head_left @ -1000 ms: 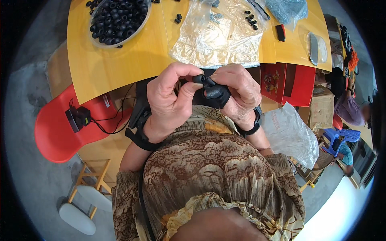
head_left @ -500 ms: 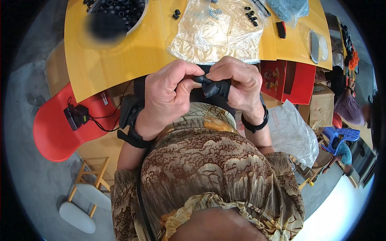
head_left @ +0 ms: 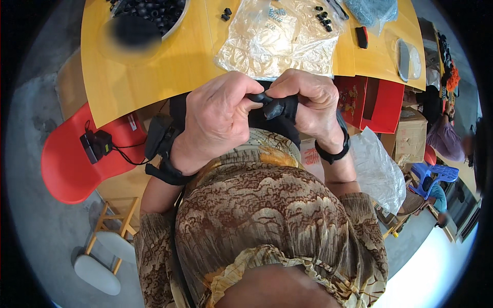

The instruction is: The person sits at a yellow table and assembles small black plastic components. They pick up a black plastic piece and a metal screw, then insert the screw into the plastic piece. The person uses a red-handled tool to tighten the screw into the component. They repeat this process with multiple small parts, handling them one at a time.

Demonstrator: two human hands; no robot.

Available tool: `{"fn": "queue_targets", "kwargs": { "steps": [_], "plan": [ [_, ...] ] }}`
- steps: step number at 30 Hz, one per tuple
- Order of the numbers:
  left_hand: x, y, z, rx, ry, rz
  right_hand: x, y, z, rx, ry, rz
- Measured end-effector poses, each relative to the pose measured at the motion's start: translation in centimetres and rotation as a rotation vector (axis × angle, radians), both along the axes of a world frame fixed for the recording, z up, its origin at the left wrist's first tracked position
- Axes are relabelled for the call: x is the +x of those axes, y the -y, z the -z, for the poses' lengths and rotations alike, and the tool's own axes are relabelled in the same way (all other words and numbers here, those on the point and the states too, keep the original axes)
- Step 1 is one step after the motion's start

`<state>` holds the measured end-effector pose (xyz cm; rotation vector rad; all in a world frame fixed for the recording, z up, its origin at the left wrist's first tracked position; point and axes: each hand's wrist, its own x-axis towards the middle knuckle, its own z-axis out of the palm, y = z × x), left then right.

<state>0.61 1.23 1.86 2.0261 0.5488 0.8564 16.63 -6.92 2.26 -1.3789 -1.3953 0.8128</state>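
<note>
Just in front of the table edge, my left hand (head_left: 218, 115) and my right hand (head_left: 313, 100) meet, fingers closed in a pinch. Between them is a small black cylindrical part (head_left: 256, 97); the left thumb and finger hold its near side, and the right thumb and finger press its other end. A black wrap (head_left: 289, 107) with a dark grey face lies under the right fingers; how it attaches is hidden. Beyond my hands, a clear plastic bag (head_left: 246, 49) lies on the table with several small black parts (head_left: 324, 20) and pale blue spring-like pieces (head_left: 277, 13) on it.
A tub (head_left: 183, 15) of black parts stands at the table's (head_left: 154, 77) far left. Farther right are a bag of bluish pieces (head_left: 377, 13), a black-and-red block (head_left: 362, 37) and a clear oval container (head_left: 409, 60). A red chair (head_left: 61, 169) and red box (head_left: 385, 105) flank me.
Both hands keep their pinch on the black part. The right hand and wrist have turned slightly and shifted a little right; the left hand has barely moved.
</note>
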Motion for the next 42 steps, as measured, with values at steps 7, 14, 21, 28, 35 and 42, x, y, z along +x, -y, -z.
{"fn": "queue_targets", "kwargs": {
  "steps": [7, 14, 21, 28, 35, 42],
  "plan": [
    [0.2, 1.1, 0.7, 0.006, 0.125, -0.038, -1.0, 1.0, 0.4, 0.127, 0.011, 0.055],
    [0.0, 2.0, 1.5, -0.137, 0.083, -0.056, -1.1, 1.8, 0.1, -0.061, 0.035, 0.047],
    [-0.6, 2.8, 2.0, -0.366, 0.027, -0.038, -0.9, 2.0, -0.2, -0.195, -0.037, -0.021],
    [-0.7, 3.3, 2.0, -0.365, 0.005, -0.038, -0.5, 2.1, -0.7, -0.257, -0.014, -0.085],
    [-1.1, 3.9, 2.3, -0.360, 0.040, 0.004, -1.5, 2.9, 0.0, -0.306, -0.363, -0.013],
    [-1.1, 4.5, 2.1, -0.330, 0.064, -0.084, -2.0, 3.3, 0.3, -0.115, -0.001, 0.016]
  ]
}}
